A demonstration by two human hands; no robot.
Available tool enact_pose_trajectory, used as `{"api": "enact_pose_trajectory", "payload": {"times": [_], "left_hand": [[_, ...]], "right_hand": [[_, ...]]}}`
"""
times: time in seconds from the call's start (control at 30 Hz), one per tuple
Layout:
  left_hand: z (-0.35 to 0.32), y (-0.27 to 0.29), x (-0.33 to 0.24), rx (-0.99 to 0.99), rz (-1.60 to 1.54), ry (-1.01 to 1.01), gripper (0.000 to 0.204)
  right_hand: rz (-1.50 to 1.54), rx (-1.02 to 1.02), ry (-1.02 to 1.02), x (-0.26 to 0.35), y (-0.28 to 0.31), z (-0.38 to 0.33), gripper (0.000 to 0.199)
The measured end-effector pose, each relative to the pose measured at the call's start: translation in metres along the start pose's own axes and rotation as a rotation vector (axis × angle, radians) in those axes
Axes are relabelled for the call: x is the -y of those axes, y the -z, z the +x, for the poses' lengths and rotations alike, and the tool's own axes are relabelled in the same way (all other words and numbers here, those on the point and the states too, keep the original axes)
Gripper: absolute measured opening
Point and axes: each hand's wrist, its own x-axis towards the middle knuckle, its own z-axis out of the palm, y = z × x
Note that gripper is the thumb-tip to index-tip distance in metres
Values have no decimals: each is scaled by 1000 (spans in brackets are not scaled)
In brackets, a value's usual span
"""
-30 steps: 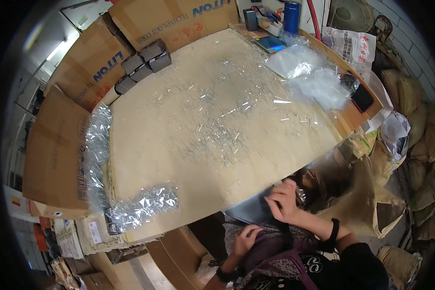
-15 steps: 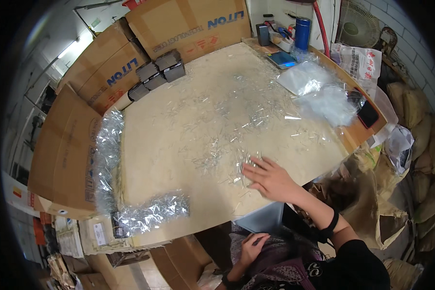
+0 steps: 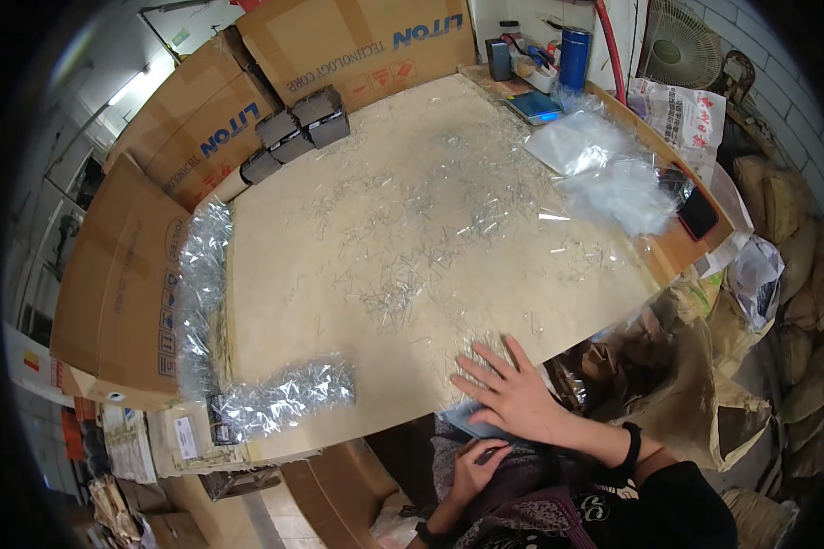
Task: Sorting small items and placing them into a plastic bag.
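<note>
My right hand (image 3: 520,405) lies palm down with its fingers spread at the near edge of the tabletop (image 3: 275,293). Several thin, shiny wire-like pieces (image 3: 472,359) are bunched at its fingertips. Just under the edge is a grey-blue tray (image 3: 471,419), partly covered by the right hand. My left hand (image 3: 473,468) is curled at the tray's near side, closed on it. More shiny pieces (image 3: 394,302) lie scattered over the middle of the table.
Dense piles of shiny pieces line the left side (image 3: 206,265) and near-left edge (image 3: 288,398). Cardboard boxes (image 3: 357,55) wall the back and left. Small dark stacked blocks (image 3: 320,119), clear plastic bags (image 3: 604,165), a blue can (image 3: 573,59) and a phone (image 3: 698,214) sit around the edges.
My right hand has swept toward me to the table edge, taking shiny pieces along and now covering much of the tray. The left hand has stayed nearly in place.
</note>
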Motion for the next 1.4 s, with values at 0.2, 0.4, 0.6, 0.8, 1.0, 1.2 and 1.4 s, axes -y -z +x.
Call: {"api": "enact_pose_trajectory", "payload": {"times": [0.2,0.4,0.6,0.8,1.0,1.2,1.4], "left_hand": [[-4,0,-15,-18,44,-94,12],[-3,-2,-14,-53,26,-34,13],[-3,3,-22,-33,31,-9,12],[-2,6,-20,-10,30,-55,11],[1,7,-21,11,51,-35,12],[0,9,-19,39,57,-44,10],[0,11,-15,122,-19,70,11]], "right_hand": [[-17,32,-38,7,-4,-30,71],[14,-16,-147,-1,3,-30,69],[141,-106,-38,-8,-6,-38,65],[142,-75,50,-4,-3,-27,56],[331,-472,6,-12,-13,-59,35],[390,-479,-342,-17,-23,-92,21],[669,-26,-334,-10,-20,-110,26]]}}
